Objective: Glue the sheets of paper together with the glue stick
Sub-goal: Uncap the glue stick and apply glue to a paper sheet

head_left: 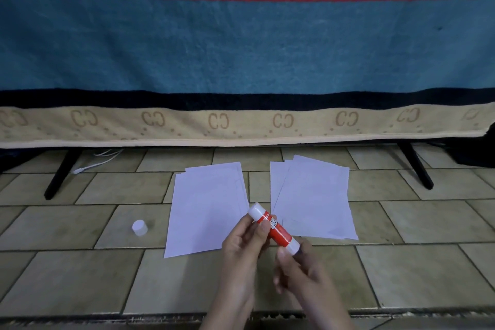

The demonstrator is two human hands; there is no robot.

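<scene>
Both forearms run off the bottom edge. The right hand (300, 268) is smeared with motion blur, so its finger placement on the glue stick (273, 228) can't be read (nor the label, mostly covered). The left hand (243, 246) hides the left paper stack's (206, 206) near right corner.
</scene>
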